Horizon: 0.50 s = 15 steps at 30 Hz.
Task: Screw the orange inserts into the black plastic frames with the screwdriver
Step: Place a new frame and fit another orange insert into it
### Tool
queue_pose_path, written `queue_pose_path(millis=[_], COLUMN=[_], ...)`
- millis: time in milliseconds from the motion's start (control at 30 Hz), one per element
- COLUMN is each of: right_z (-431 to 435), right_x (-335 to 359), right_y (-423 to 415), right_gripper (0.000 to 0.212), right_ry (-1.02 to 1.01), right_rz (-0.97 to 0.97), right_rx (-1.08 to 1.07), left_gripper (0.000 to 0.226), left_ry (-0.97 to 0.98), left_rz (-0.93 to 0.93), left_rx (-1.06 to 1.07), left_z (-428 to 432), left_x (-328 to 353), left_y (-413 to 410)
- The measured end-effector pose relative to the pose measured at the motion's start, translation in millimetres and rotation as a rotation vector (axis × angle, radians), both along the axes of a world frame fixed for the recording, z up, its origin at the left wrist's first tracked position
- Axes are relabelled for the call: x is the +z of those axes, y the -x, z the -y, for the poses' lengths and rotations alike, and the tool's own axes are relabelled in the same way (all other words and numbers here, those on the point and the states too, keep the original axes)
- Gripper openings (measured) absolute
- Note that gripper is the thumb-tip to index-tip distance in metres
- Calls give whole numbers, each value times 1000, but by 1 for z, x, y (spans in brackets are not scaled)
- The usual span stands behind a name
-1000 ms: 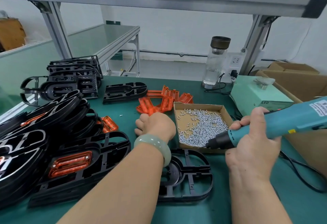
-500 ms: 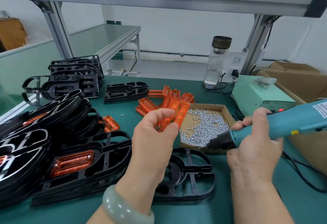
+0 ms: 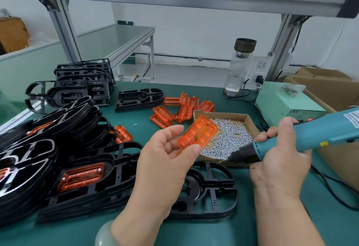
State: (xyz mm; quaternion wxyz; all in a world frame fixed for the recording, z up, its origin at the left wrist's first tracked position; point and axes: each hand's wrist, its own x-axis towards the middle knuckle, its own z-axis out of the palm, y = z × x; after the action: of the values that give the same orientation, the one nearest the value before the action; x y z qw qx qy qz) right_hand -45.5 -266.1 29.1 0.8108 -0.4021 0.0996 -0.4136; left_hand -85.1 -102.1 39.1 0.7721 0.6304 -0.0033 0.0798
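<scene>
Workbench seen from the head camera.

**Left hand** (image 3: 167, 160): raised off the green table (image 3: 58, 234), palm turned up towards the camera, forearm entering from the lower edge with a pale bracelet (image 3: 104, 234) at the wrist. The thumb and curled fingers pinch one orange insert (image 3: 198, 132) by its near end. The insert is held in the air, tilted, over the near left corner of the cardboard box (image 3: 250, 121) of loose screws (image 3: 229, 139).

**Right hand** (image 3: 279, 158): fingers wrapped round the teal screwdriver (image 3: 320, 131) just behind its black nose, thumb lying along the top. The tool slopes down to the left, and its tip sits at the near rim of the box. The forearm enters from the lower right.

**Black frame** (image 3: 219, 187): lies flat on the table below and between both hands, just in front of the box, partly hidden by the left hand. Neither hand touches it.

**Spare inserts** (image 3: 182, 108): a loose heap on the table behind the box, to its left.

**Fitted frame** (image 3: 116, 168): at left, touching the black frame's side, carrying an insert (image 3: 83, 176) with a screw at each end. It leans against a stack of frames (image 3: 58, 129) further left.

**Background**: a clear bottle (image 3: 240, 65) and a pale green power unit (image 3: 283, 102) stand behind the box.
</scene>
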Motion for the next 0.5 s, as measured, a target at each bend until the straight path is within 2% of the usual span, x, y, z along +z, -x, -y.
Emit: queue_pose_path(millis=[133,300,500], right_z=[-1,-2,-2], right_x=[0,1,0], right_y=[0,0,0], right_gripper=[7,8,8], right_ry=[3,10,18], right_rz=[-8,-13,-1], right_rx=[-12,-20,-17], left_gripper=[26,56,44], left_ry=[74,134,183], left_rz=[-20,-32,-45], left_rx=[13,-61,-40], left_z=[-5,-13,-16], left_x=[4,12,18], left_y=[3,0,-2])
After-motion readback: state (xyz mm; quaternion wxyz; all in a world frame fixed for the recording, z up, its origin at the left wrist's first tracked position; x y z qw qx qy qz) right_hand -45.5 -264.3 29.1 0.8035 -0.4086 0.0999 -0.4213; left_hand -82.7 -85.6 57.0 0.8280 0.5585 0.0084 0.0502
